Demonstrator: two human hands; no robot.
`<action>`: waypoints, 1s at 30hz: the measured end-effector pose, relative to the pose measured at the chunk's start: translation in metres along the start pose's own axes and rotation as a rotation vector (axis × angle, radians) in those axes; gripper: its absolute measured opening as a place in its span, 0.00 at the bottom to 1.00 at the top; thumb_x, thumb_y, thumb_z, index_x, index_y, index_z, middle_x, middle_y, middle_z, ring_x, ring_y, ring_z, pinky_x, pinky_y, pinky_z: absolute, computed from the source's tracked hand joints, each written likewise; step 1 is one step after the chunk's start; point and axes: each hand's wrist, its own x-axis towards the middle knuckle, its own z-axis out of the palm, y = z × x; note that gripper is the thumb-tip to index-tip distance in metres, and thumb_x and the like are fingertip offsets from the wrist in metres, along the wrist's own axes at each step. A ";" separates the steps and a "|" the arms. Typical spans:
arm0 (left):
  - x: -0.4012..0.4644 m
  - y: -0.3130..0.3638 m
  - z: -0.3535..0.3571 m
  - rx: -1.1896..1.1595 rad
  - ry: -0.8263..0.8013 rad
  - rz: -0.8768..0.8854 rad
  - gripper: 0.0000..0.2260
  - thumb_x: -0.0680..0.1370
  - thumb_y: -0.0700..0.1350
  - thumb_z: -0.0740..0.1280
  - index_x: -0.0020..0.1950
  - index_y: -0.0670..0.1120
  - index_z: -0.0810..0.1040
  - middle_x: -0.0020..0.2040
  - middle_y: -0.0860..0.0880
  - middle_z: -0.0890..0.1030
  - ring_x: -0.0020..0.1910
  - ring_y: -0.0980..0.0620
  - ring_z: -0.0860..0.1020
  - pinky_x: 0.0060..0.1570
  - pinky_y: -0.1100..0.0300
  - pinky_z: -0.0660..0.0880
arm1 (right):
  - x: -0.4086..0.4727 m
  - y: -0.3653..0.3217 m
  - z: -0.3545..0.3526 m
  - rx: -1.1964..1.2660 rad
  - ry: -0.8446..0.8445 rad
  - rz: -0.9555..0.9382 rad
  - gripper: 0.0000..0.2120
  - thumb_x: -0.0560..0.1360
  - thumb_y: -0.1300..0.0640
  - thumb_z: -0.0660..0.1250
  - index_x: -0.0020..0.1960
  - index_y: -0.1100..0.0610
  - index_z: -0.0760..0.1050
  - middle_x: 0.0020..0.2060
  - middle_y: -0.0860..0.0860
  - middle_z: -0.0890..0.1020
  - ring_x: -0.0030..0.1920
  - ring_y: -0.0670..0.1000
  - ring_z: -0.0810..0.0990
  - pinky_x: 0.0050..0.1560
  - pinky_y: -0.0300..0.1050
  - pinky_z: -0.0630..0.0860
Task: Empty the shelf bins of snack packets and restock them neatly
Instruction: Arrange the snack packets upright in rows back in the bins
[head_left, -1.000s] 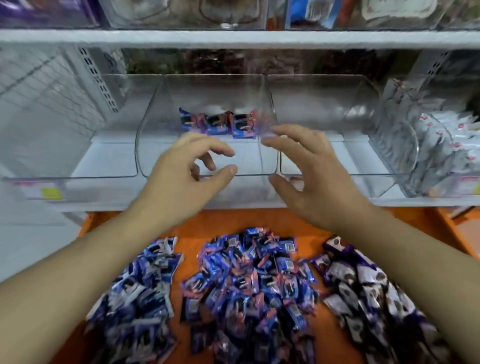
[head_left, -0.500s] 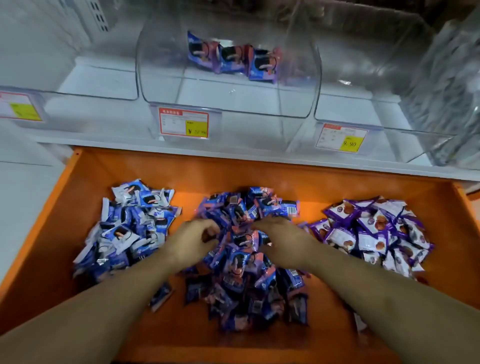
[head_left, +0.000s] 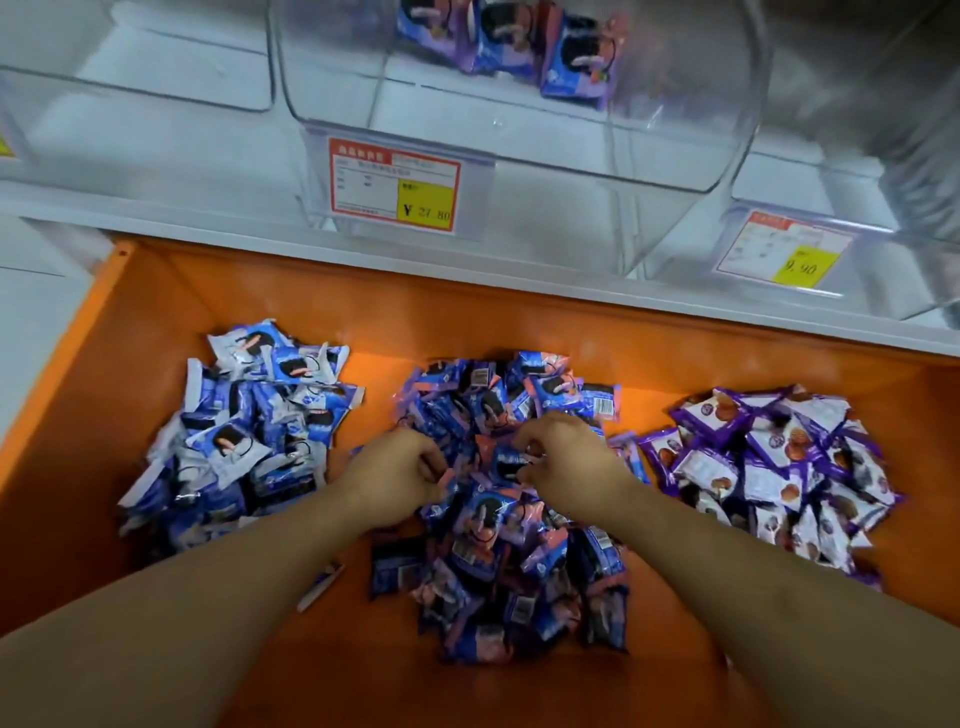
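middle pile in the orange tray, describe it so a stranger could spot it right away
Under the white shelf lies an orange tray holding three piles. The middle pile sits below the 27.80 tag. Its packets are blue with pink, unlike its blue-white and purple-white neighbours.

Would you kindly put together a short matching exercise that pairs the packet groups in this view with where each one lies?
Things:
1. blue-and-white packets
2. blue-and-pink packets
3. purple-and-white packets
4. three standing packets

Places:
A. right pile in the orange tray
B. inside the middle clear bin on the shelf
C. left pile in the orange tray
D. middle pile, under the left hand and right hand

Pairs: 1-C, 2-D, 3-A, 4-B
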 end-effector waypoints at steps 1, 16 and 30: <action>-0.004 0.002 -0.006 -0.008 0.000 -0.012 0.09 0.78 0.45 0.77 0.57 0.48 0.83 0.51 0.52 0.83 0.49 0.55 0.81 0.54 0.55 0.80 | -0.003 -0.002 -0.008 0.032 0.010 0.014 0.13 0.80 0.54 0.73 0.62 0.52 0.77 0.59 0.53 0.75 0.57 0.55 0.77 0.53 0.51 0.76; -0.165 0.144 -0.143 -0.821 0.208 0.139 0.09 0.78 0.34 0.72 0.58 0.41 0.83 0.45 0.42 0.82 0.39 0.53 0.82 0.41 0.52 0.85 | -0.156 -0.077 -0.173 0.783 0.245 -0.126 0.07 0.77 0.61 0.75 0.53 0.56 0.79 0.46 0.63 0.85 0.41 0.58 0.85 0.45 0.57 0.85; -0.224 0.203 -0.148 -0.721 0.337 0.355 0.15 0.75 0.38 0.76 0.60 0.47 0.82 0.50 0.48 0.88 0.53 0.47 0.86 0.49 0.61 0.80 | -0.218 -0.109 -0.200 0.814 0.505 -0.335 0.10 0.79 0.62 0.73 0.53 0.47 0.83 0.51 0.48 0.85 0.42 0.52 0.87 0.44 0.44 0.81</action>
